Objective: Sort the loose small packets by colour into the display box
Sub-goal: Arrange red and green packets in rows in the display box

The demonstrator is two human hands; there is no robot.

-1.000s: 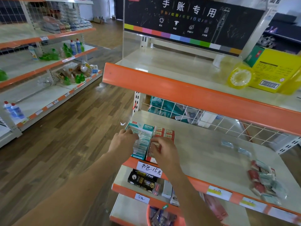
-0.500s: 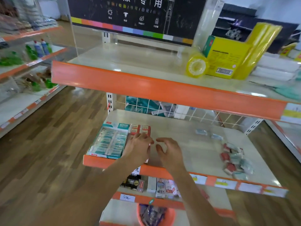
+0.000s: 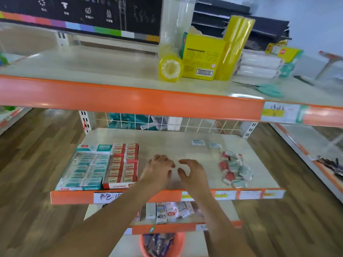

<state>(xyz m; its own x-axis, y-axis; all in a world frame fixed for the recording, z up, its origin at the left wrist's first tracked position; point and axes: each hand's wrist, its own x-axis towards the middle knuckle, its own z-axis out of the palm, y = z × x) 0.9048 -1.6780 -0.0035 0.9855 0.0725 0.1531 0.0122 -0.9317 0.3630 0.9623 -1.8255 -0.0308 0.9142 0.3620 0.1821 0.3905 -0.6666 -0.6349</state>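
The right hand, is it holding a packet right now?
No, the right hand hovers empty over the bare shelf, apart from the loose packets.

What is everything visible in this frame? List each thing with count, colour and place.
Display box: one, teal and red sections full of packets, middle shelf left.
Loose packets: a pile, red and teal, middle shelf right; count unclear.
Stray packets: two, pale blue, behind the pile.
Tape roll: one, yellow, top shelf.
Yellow box: one, top shelf, beside the roll.
Yellow wrapped roll: one, upright, right of the box.
White stacked packs: several, top shelf right.
Scissors: one pair, teal handles, top shelf front.
Orange bucket: one, on the floor below.
Small cartons: several, white, lower shelf.
Left hand: fingers loosely curled, holding nothing.
Right hand: likewise, holding nothing.
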